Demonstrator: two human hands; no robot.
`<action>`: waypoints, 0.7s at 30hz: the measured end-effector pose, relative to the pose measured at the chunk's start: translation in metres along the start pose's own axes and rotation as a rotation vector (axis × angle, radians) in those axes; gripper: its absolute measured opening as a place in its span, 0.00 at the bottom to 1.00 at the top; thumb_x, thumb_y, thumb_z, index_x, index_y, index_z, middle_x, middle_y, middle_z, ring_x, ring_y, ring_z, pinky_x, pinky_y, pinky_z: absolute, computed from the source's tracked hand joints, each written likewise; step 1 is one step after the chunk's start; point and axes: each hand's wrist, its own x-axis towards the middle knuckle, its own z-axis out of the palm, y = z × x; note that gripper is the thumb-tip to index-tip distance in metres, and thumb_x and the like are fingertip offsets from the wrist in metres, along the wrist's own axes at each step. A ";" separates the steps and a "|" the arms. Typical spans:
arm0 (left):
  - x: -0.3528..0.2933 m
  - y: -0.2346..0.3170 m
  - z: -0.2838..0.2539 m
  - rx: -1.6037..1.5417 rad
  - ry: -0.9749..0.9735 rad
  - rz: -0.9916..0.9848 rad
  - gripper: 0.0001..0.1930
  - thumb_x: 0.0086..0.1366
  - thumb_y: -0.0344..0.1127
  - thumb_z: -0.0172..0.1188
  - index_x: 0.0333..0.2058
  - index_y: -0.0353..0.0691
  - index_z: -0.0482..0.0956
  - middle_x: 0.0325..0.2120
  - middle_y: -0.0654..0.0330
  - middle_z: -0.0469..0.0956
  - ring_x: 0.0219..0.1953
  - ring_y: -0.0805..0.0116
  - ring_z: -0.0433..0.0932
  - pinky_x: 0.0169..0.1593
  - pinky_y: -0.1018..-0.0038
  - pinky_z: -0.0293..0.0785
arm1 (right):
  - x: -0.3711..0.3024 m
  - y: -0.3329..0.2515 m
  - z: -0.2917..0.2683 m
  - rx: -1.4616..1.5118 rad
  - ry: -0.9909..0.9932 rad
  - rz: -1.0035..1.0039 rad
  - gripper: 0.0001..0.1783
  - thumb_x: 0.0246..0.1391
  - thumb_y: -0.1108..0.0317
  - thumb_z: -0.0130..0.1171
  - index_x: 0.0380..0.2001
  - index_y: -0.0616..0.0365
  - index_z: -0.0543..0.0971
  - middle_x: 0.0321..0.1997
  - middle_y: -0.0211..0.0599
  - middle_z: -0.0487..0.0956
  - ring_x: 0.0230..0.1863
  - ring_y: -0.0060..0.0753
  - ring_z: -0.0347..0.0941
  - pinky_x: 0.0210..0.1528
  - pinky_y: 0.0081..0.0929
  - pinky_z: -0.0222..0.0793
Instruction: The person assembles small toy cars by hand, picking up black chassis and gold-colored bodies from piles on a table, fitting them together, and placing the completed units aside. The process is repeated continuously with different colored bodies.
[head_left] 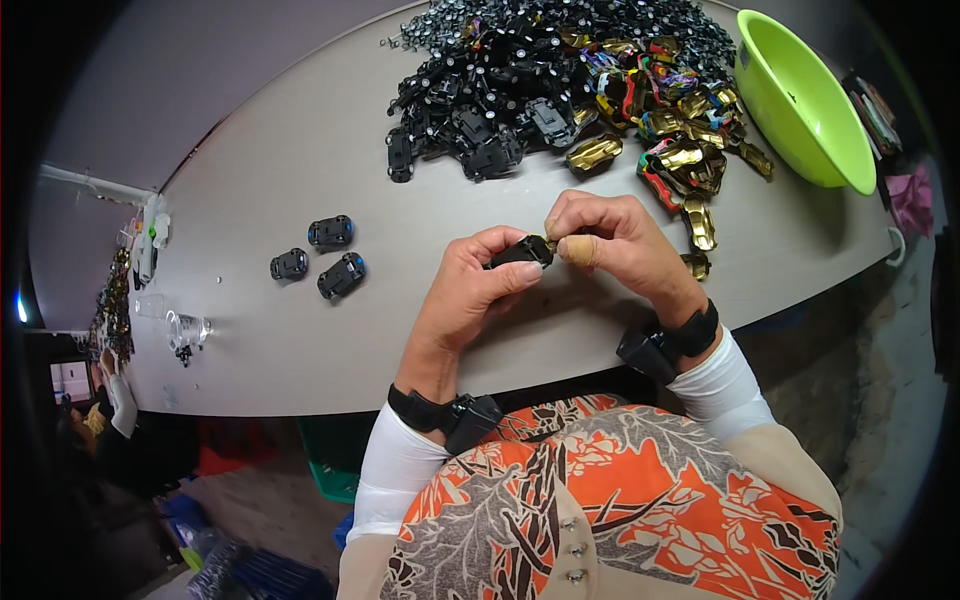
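The left hand (478, 272) clasps a black toy car (520, 252) above the worktop (250, 370); the right hand (610, 236) pinches closed at its end, its grip's contents unclear. Slack fingers could drop it; swinging outward could scatter nearby gold toy cars (700, 226).

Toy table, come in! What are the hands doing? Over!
Left hand holding black toy car. Right hand at its end. Car parts piled beyond, not in the way. Over.
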 end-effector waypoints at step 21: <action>0.000 0.002 -0.001 0.102 0.045 -0.029 0.08 0.52 0.30 0.63 0.31 0.36 0.76 0.18 0.72 0.71 0.15 0.88 0.62 0.17 0.90 0.54 | 0.002 0.005 0.005 -0.067 -0.017 0.071 0.02 0.44 0.77 0.54 0.24 0.65 0.75 0.26 0.26 0.72 0.27 0.15 0.65 0.30 0.16 0.61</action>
